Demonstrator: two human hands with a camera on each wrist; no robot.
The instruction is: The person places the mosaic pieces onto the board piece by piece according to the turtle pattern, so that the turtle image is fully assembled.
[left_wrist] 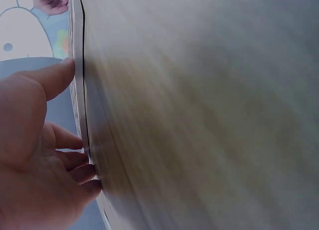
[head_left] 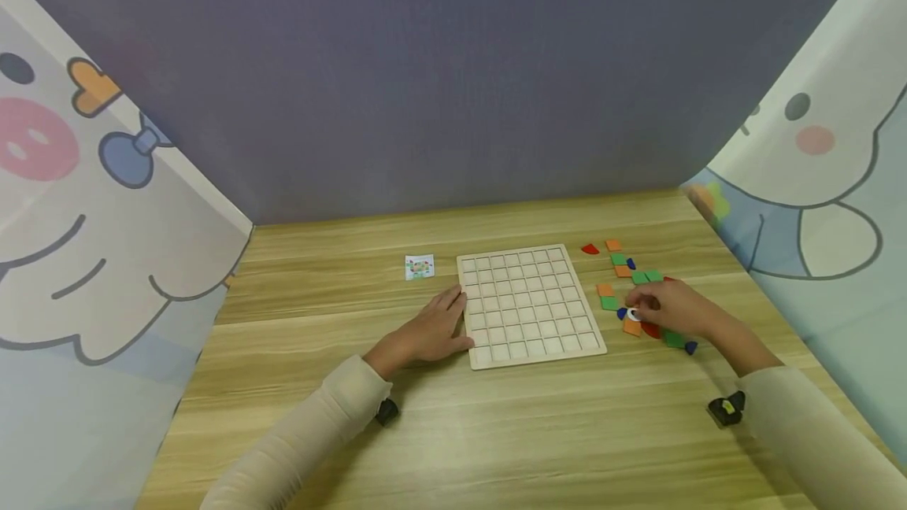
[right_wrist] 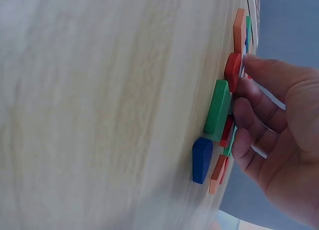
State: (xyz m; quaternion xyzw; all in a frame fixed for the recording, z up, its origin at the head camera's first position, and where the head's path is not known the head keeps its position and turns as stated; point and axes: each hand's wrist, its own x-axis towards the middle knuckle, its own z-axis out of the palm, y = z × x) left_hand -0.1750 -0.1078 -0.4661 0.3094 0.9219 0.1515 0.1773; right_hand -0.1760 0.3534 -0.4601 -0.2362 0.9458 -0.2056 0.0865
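Note:
A pale wooden grid board [head_left: 527, 301] lies flat on the table. My left hand [head_left: 435, 327] rests along its left edge; the left wrist view shows the thumb [left_wrist: 57, 80] and fingertips touching the rim. On the board's right, my right hand [head_left: 673, 307] reaches in among flat coloured pieces and pinches a small white round piece [head_left: 634, 314] between thumb and fingers. Just below that piece lies an orange square [head_left: 631, 327]. A green piece [right_wrist: 218, 110], a red piece [right_wrist: 232, 70] and a blue piece [right_wrist: 202, 160] sit near the right fingers in the right wrist view.
A small printed card [head_left: 420, 267] lies left of the board. Several more pieces, including a red wedge [head_left: 590, 249] and an orange square [head_left: 613, 245], are scattered at the back right. A grey panel [head_left: 453, 85] stands behind the table [head_left: 496, 439], with cartoon-printed panels at both sides.

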